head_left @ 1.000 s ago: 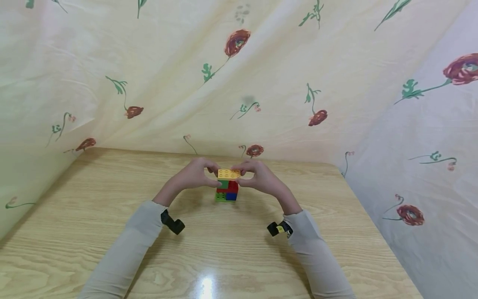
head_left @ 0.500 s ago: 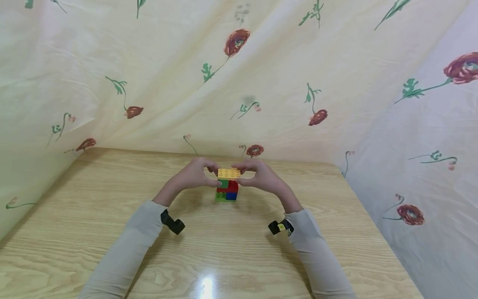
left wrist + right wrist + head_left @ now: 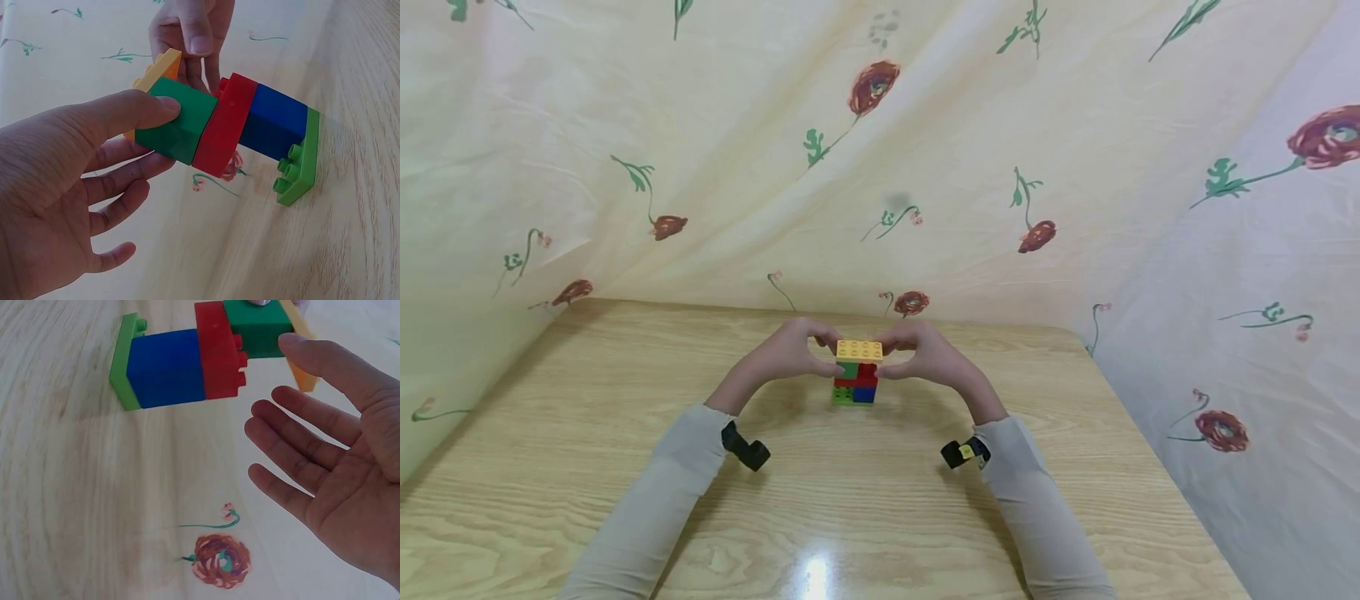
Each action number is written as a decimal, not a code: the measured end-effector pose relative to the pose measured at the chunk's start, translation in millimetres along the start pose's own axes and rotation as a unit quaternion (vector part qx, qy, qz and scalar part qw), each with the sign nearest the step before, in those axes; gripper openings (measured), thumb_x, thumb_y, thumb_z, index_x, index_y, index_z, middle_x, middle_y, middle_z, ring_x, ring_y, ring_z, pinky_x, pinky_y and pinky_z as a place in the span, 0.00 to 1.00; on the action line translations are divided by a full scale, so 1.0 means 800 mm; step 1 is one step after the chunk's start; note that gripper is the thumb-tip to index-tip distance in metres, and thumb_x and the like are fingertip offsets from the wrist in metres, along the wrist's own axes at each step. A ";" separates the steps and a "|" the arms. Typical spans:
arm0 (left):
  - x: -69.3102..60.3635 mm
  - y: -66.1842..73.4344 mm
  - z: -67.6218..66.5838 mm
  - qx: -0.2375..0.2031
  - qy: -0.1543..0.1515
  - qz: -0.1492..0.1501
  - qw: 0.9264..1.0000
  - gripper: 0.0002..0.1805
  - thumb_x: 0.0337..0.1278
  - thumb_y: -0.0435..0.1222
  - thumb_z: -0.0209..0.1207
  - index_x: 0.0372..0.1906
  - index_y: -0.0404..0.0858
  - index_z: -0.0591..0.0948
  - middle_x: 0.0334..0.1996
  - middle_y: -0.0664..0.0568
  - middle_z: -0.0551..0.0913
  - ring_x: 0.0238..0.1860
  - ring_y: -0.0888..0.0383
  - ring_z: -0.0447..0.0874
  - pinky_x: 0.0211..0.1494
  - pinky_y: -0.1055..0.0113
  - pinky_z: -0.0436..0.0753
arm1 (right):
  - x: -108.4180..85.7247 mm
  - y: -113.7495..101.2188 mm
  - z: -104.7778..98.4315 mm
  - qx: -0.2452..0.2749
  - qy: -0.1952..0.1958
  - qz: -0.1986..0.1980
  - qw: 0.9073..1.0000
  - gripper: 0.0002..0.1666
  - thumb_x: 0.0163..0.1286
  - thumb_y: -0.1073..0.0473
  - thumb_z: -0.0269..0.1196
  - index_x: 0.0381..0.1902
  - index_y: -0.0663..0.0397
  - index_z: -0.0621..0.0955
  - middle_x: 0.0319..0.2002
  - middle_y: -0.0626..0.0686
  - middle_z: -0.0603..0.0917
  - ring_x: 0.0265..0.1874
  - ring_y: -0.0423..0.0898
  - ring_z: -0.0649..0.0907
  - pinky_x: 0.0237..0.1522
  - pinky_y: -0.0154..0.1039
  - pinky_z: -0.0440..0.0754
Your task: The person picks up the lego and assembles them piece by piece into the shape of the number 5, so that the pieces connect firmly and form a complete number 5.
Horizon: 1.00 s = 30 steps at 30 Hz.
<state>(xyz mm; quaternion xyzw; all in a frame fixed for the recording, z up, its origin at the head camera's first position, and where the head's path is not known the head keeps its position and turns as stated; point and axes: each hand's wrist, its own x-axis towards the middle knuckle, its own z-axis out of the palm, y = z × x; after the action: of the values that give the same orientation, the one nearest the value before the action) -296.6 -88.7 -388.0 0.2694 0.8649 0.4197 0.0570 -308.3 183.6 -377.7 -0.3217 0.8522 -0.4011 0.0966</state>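
Observation:
A stack of toy building bricks stands upright on the table in the head view. From the bottom come a light green plate (image 3: 303,172), a blue brick (image 3: 275,122), a flat red brick (image 3: 217,350), a green brick (image 3: 178,119) and a yellow-orange plate (image 3: 859,351). My left hand (image 3: 786,350) pinches the green brick between thumb and fingers. On the other side, my right hand (image 3: 921,354) has its fingers apart and relaxed beside the top of the stack. Its thumb tip is close to the green brick in the right wrist view; contact is unclear.
The wooden table (image 3: 865,500) runs back to a pale flowered cloth (image 3: 737,167), which also hangs at both sides. A small dark camera sits on each wrist, the left camera (image 3: 748,448) and the right camera (image 3: 961,452).
My right fingers have drawn back slightly to the right, off the yellow-orange plate they were touching. The left hand keeps its hold, and the stack stays in place.

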 end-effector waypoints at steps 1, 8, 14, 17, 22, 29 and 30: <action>0.000 -0.001 0.000 -0.003 -0.001 0.001 1.000 0.19 0.48 0.40 0.76 0.48 0.40 0.88 0.42 0.52 0.88 0.57 0.41 0.79 0.65 0.41 0.75 | 0.000 0.002 0.000 0.000 -0.004 0.004 1.000 0.22 0.61 0.60 0.75 0.53 0.54 0.86 0.49 0.52 0.89 0.53 0.58 0.85 0.66 0.61 0.75; 0.001 -0.005 0.000 -0.009 -0.002 0.008 1.000 0.20 0.48 0.41 0.77 0.48 0.40 0.88 0.42 0.52 0.88 0.57 0.40 0.80 0.65 0.41 0.75 | 0.001 0.018 0.002 -0.008 -0.034 0.013 0.999 0.20 0.61 0.57 0.75 0.51 0.55 0.86 0.48 0.56 0.89 0.51 0.62 0.83 0.66 0.59 0.76; 0.000 -0.007 0.000 -0.011 -0.008 0.004 1.000 0.23 0.47 0.41 0.78 0.49 0.38 0.87 0.42 0.51 0.89 0.54 0.42 0.82 0.65 0.42 0.76 | 0.003 0.028 0.006 0.013 -0.047 0.038 0.998 0.20 0.61 0.57 0.75 0.51 0.53 0.86 0.48 0.53 0.89 0.48 0.49 0.84 0.64 0.56 0.78; -0.001 -0.007 -0.001 -0.013 -0.012 0.001 1.000 0.24 0.47 0.41 0.78 0.50 0.38 0.87 0.42 0.50 0.89 0.54 0.42 0.83 0.65 0.43 0.77 | 0.004 0.032 0.009 0.028 -0.058 0.045 0.997 0.21 0.61 0.58 0.75 0.52 0.55 0.86 0.48 0.52 0.89 0.47 0.47 0.85 0.63 0.53 0.80; -0.001 -0.009 -0.004 -0.018 -0.015 0.006 1.000 0.23 0.47 0.40 0.78 0.50 0.38 0.86 0.43 0.48 0.89 0.52 0.42 0.84 0.64 0.45 0.78 | 0.004 0.035 0.012 0.041 -0.074 0.052 0.995 0.23 0.61 0.60 0.75 0.54 0.56 0.85 0.49 0.54 0.89 0.48 0.48 0.86 0.60 0.49 0.82; -0.002 -0.011 -0.005 -0.022 -0.015 0.007 1.000 0.21 0.48 0.40 0.77 0.48 0.39 0.86 0.41 0.51 0.89 0.50 0.44 0.85 0.62 0.45 0.79 | 0.004 0.036 0.016 0.048 -0.086 0.052 0.994 0.26 0.62 0.61 0.74 0.58 0.57 0.83 0.51 0.56 0.89 0.48 0.48 0.87 0.59 0.47 0.83; -0.002 -0.011 -0.005 -0.022 -0.016 0.007 1.000 0.21 0.48 0.40 0.77 0.48 0.39 0.86 0.41 0.51 0.89 0.50 0.45 0.85 0.62 0.45 0.79 | 0.005 0.037 0.017 0.049 -0.087 0.052 0.994 0.26 0.62 0.61 0.74 0.58 0.57 0.83 0.51 0.55 0.89 0.48 0.48 0.88 0.59 0.46 0.83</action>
<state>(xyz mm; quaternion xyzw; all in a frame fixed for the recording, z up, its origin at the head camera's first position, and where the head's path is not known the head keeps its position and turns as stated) -300.7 -96.9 -392.2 0.2807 0.8526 0.4345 0.0739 -319.6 186.8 -408.0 -0.3057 0.8352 -0.4078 0.2063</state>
